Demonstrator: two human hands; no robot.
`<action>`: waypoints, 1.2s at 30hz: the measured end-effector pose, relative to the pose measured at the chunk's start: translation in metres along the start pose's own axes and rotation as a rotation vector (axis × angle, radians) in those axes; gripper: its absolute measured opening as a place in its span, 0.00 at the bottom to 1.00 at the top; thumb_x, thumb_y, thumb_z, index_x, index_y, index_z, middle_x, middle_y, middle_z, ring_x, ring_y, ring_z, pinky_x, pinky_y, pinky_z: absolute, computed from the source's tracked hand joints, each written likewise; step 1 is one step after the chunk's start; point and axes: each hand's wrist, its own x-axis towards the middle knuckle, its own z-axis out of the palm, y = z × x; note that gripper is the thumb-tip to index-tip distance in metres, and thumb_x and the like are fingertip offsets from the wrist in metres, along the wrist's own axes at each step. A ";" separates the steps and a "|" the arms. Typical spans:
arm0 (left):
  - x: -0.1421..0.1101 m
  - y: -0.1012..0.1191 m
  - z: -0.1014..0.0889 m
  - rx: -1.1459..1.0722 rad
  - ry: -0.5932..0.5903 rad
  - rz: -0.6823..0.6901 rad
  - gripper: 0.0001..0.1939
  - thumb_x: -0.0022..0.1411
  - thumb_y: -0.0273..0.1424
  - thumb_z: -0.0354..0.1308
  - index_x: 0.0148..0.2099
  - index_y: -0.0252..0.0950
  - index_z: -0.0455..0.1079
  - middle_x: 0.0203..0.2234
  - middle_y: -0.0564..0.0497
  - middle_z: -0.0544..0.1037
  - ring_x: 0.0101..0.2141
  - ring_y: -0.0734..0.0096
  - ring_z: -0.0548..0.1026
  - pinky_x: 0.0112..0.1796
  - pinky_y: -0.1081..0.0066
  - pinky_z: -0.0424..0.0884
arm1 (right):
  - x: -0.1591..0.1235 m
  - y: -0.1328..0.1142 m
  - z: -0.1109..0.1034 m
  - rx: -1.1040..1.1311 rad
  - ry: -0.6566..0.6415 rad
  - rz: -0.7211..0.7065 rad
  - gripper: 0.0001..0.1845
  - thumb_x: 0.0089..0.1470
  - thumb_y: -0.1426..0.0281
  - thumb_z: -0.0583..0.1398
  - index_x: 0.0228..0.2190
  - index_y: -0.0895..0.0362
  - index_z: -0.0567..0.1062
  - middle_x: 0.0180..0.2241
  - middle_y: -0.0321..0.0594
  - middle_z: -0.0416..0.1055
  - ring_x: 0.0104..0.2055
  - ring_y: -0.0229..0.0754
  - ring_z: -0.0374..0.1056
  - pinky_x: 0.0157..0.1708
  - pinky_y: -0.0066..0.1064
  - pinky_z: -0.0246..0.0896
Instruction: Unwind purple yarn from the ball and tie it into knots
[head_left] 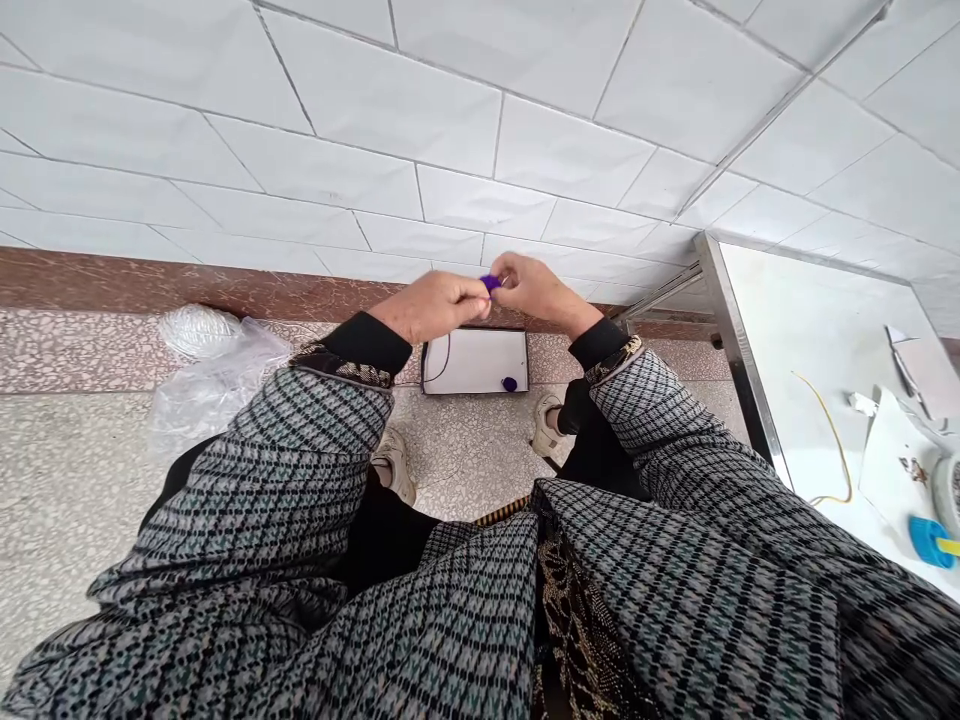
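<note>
A small purple piece, apparently yarn work [490, 283], is held up between my two hands in front of the wall. My left hand [433, 305] is closed, its thumb and fingers pinching the piece from the left. My right hand [538, 291] is closed too, fingertips bent against the piece's right side. Whether a thin tool is in either hand I cannot tell. Below them, a shallow white box with a dark rim [474, 362] sits on the floor. In its near right corner lies a small dark purple ball [509, 384], and a dark strand [448, 358] curves along its left side.
Clear plastic bags [214, 385] lie on the floor at left. To the right stands a white-topped metal-edged table [780, 330] bearing a yellow cord [834, 440], papers and a blue cap [930, 541]. A tiled wall [450, 120] rises ahead; my shoes [546, 425] flank the box.
</note>
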 end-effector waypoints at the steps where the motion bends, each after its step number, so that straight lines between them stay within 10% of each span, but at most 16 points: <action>1: -0.001 -0.001 -0.005 0.022 0.055 -0.028 0.12 0.61 0.34 0.54 0.29 0.34 0.72 0.23 0.53 0.71 0.29 0.69 0.68 0.36 0.71 0.62 | -0.004 -0.001 0.001 -0.024 -0.127 -0.019 0.11 0.50 0.78 0.67 0.33 0.57 0.71 0.27 0.32 0.68 0.31 0.35 0.62 0.32 0.25 0.61; 4: -0.002 -0.004 -0.014 0.079 0.152 -0.134 0.10 0.62 0.31 0.54 0.30 0.33 0.72 0.21 0.54 0.67 0.28 0.70 0.65 0.36 0.69 0.60 | -0.012 -0.007 -0.002 0.197 -0.370 -0.087 0.13 0.52 0.72 0.68 0.38 0.57 0.71 0.29 0.32 0.69 0.30 0.34 0.63 0.31 0.25 0.61; 11: -0.004 0.010 0.002 -0.041 -0.112 -0.050 0.10 0.62 0.30 0.54 0.29 0.34 0.71 0.22 0.54 0.69 0.26 0.73 0.65 0.35 0.70 0.61 | 0.005 -0.001 0.000 0.217 0.117 -0.100 0.09 0.60 0.73 0.64 0.35 0.56 0.67 0.31 0.34 0.68 0.32 0.34 0.65 0.35 0.25 0.63; 17: -0.010 -0.006 -0.018 0.092 0.158 -0.109 0.12 0.62 0.34 0.53 0.33 0.32 0.75 0.25 0.51 0.73 0.31 0.69 0.69 0.40 0.68 0.66 | -0.012 -0.004 0.007 0.108 -0.346 -0.115 0.11 0.52 0.79 0.68 0.36 0.58 0.72 0.29 0.32 0.70 0.30 0.34 0.65 0.32 0.26 0.63; 24: -0.008 0.004 0.003 -0.007 -0.117 -0.060 0.12 0.62 0.33 0.54 0.32 0.33 0.75 0.24 0.52 0.71 0.30 0.70 0.70 0.42 0.68 0.67 | 0.002 -0.007 0.005 0.263 0.089 -0.091 0.07 0.61 0.73 0.65 0.36 0.56 0.69 0.31 0.34 0.69 0.35 0.36 0.70 0.36 0.25 0.67; 31: -0.011 -0.003 -0.016 0.048 0.143 -0.168 0.11 0.62 0.32 0.53 0.32 0.32 0.73 0.25 0.53 0.70 0.30 0.71 0.67 0.40 0.68 0.64 | -0.012 -0.007 0.002 0.248 -0.369 -0.071 0.13 0.51 0.80 0.68 0.36 0.59 0.72 0.29 0.32 0.70 0.30 0.34 0.66 0.33 0.26 0.64; 36: -0.008 0.000 -0.002 -0.090 -0.091 -0.149 0.10 0.62 0.31 0.54 0.32 0.34 0.73 0.25 0.52 0.71 0.28 0.72 0.68 0.37 0.70 0.66 | -0.005 -0.012 0.001 0.529 -0.010 -0.099 0.05 0.63 0.76 0.61 0.40 0.57 0.68 0.33 0.33 0.68 0.33 0.31 0.69 0.36 0.23 0.67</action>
